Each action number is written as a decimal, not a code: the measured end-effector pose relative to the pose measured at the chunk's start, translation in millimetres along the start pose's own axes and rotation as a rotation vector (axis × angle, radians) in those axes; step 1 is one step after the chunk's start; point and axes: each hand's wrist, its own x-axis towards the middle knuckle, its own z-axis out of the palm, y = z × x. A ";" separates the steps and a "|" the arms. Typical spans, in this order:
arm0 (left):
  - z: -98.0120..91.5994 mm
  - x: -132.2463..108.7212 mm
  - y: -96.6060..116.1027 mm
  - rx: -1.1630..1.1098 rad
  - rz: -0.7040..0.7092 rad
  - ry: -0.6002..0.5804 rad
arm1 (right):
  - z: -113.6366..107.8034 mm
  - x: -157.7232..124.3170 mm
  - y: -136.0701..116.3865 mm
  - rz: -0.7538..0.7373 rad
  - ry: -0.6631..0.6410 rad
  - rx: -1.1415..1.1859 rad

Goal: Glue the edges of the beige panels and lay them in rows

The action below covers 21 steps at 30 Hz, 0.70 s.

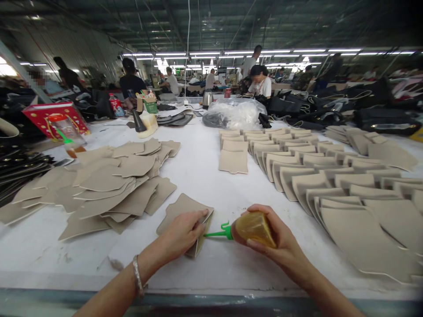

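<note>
My right hand (277, 235) is wrapped round a squeeze bottle (253, 228) of amber liquid, tipped on its side. Its thin green nozzle points left and meets the edge of a beige, leather-like piece (185, 209) on the table. With a bracelet on the wrist, my left hand (185, 231) grips that piece near its right edge, which stands slightly raised. Part of the piece is hidden under the hand. To the left lies a loose heap of similar beige pieces (112, 180). On the right, overlapping rows of bent beige pieces (317, 182) spread across the table.
The white-covered table (194, 176) carries a second green-tipped bottle (71, 147), a red box (59, 115), a black cone (139, 121) and a clear plastic bag (236, 112). Dark material is piled at both sides. Several people are farther back.
</note>
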 end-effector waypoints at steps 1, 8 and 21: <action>-0.8 -0.2 1.1 -0.008 -0.008 0.002 | -0.2 -0.7 -1.2 0.039 -0.004 0.059; -7.4 -5.1 15.9 -0.174 -0.158 -0.044 | -14.9 8.1 -1.6 0.205 0.312 0.787; -36.6 4.7 -51.8 -0.078 -0.464 0.235 | -38.5 15.9 0.3 0.226 0.580 1.349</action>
